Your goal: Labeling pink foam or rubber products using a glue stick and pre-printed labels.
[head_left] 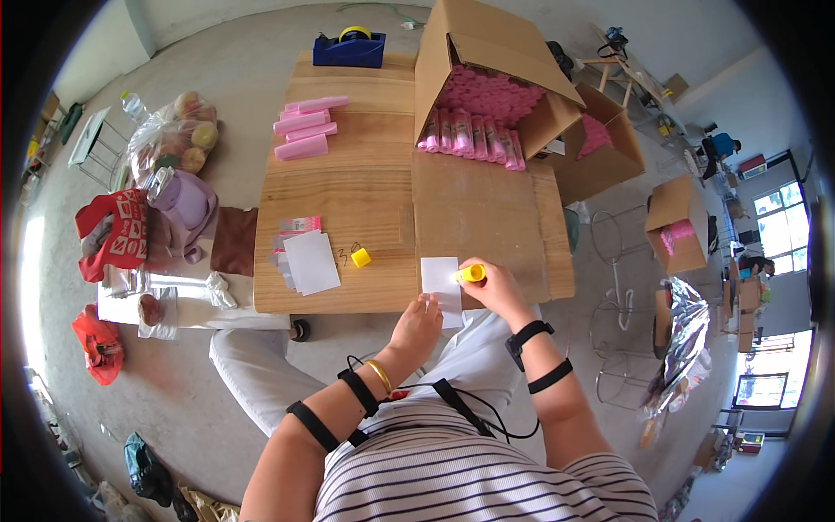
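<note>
My right hand [494, 287] is closed round a yellow glue stick [472, 273], which is tilted over the right edge of a white paper [441, 271]. The paper lies at the near edge of the table, and its lower end overhangs that edge. My left hand [418, 325] holds the paper's lower left edge with its fingertips; its thumb is hard to make out. A yellow cap [361, 257] lies to the left on the wood. Further left, more white papers [311, 264] rest beside pink and grey printed labels [300, 224].
Several pink rolled packets [302, 147] lie at the table's far left, below a blue tape dispenser [350, 50]. An open carton [500, 39] full of pink packets stands at the far right on a cardboard sheet [478, 204]. On the left, a side table bears bags and a lilac jug [183, 198].
</note>
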{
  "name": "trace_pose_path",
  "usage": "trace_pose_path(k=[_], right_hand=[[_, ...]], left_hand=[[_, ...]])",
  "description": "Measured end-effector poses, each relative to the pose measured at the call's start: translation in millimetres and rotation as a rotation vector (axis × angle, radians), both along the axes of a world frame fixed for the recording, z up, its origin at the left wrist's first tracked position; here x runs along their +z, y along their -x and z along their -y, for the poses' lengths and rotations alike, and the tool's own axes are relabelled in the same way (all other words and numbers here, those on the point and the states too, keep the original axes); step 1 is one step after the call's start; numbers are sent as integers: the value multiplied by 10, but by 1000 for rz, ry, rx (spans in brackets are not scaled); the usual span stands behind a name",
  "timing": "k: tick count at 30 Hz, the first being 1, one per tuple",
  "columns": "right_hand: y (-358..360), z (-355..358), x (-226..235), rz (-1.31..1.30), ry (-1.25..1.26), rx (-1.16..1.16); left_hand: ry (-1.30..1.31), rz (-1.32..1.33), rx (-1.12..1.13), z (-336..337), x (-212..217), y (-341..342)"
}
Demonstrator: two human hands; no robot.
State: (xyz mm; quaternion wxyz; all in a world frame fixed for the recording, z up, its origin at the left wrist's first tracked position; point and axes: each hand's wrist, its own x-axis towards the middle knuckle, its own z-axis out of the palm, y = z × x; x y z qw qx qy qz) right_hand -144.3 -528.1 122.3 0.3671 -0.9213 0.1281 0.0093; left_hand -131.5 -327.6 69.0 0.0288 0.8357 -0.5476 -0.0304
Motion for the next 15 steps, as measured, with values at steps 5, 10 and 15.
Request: trace_pose_path(k=[5,10,15], right_hand=[[-20,-11,-6,17,9,8],[-234,86,-114,115,-36,-58],[-219,137,-132,60,-34,4]], left_hand=[[-38,-4,-5,4,23,-3],[14,-45,-12,15,29,-5],[-14,-57,20,19,25,-20]])
